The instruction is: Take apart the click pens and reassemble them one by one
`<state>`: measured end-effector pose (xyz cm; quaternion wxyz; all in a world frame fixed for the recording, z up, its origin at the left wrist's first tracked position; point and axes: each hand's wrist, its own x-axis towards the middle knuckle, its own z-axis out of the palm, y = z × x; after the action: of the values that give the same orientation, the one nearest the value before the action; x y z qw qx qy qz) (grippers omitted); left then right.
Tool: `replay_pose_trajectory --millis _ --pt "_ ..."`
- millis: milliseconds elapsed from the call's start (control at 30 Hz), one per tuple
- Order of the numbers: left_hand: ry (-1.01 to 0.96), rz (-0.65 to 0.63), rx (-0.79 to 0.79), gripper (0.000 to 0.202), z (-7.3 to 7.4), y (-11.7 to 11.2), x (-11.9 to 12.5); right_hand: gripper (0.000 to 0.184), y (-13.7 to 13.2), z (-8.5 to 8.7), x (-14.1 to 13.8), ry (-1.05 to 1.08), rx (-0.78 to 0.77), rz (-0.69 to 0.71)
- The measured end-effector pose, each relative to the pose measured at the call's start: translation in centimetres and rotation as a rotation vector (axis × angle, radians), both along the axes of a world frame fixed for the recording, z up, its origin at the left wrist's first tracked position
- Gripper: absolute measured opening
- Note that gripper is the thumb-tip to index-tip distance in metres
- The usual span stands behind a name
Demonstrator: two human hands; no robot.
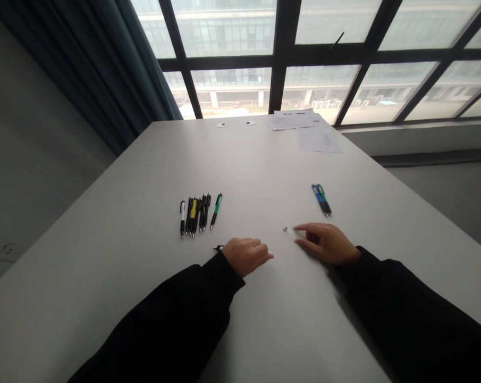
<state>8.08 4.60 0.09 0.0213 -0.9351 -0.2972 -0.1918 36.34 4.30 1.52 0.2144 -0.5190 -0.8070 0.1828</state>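
Nearest me, at six o'clock, the left hand curls inward; I can't tell whether its fingers clamp the slim black-and-white pen poking out by the wrist. At four o'clock the right hand has index finger and thumb apart, just beside a tiny silvery, cone-like piece on the white tabletop. With that piece lying loose, I judge the present step unfinished. Farther, at about eight o'clock, lies a row of white, black, yellow and green pens with dark grips; at three o'clock, a separate pair of blue and green pens. My guess: the pair is done, the longer row left.
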Motion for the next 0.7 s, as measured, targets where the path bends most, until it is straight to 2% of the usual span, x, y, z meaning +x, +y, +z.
replay_pose_trajectory --millis 567,700 --pt "0.022 0.022 0.000 0.044 0.15 -0.29 -0.09 0.035 -0.23 0.20 -0.32 -0.004 -0.015 0.000" --pt "-0.011 -0.026 0.043 0.047 0.04 -0.36 -0.06 0.027 -0.57 0.57 -0.44 0.072 0.101 0.024"
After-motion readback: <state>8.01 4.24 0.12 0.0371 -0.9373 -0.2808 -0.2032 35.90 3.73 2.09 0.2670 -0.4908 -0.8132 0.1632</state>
